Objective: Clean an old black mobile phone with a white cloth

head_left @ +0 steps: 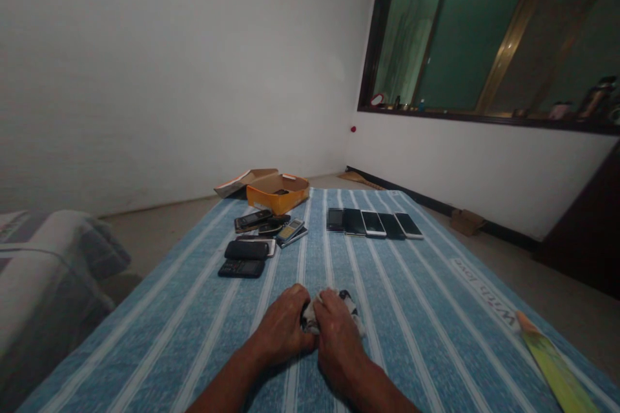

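Gripped crumpled cloth (353,313) between left hand (289,321) and right hand (338,330), 6 o'clock on desk (194,335). Apparently lined up five phones (374,224) at 1 o'clock; left loose phones (247,250) unaligned at 11 o'clock.

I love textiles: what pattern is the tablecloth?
The tablecloth is blue with white stripes, best seen in the head view.

Dark-framed window (484,39) beside white wall (194,71)

Both hands (287,322) sit close together, fingers (296,292) curled, forearms (225,377) angled inward.
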Action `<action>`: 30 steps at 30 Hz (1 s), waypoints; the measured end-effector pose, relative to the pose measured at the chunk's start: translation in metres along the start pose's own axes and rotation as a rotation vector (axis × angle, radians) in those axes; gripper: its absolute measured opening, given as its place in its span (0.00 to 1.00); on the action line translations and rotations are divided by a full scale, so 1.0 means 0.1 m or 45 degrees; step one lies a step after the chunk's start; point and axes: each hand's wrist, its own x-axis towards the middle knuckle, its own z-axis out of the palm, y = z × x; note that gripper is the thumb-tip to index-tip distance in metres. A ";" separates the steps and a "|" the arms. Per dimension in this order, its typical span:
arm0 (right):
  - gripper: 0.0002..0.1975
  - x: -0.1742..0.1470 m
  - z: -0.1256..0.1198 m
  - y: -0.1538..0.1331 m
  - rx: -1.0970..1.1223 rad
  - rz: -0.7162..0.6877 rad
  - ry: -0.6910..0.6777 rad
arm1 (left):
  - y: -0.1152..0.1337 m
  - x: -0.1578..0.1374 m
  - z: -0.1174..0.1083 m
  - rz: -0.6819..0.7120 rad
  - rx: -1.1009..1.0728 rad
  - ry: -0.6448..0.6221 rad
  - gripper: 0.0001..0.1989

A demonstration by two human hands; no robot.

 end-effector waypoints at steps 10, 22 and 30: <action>0.19 0.08 -0.22 -0.02 0.085 0.078 -0.105 | -0.05 0.00 0.05 0.030 0.007 0.006 0.13; 0.23 0.04 -0.15 -0.12 0.274 -0.122 -0.066 | -0.10 0.01 0.09 0.080 -0.073 0.101 0.11; 0.18 0.12 -0.29 -0.09 -0.017 -0.039 -0.077 | -0.05 0.00 0.09 0.056 -0.078 0.168 0.09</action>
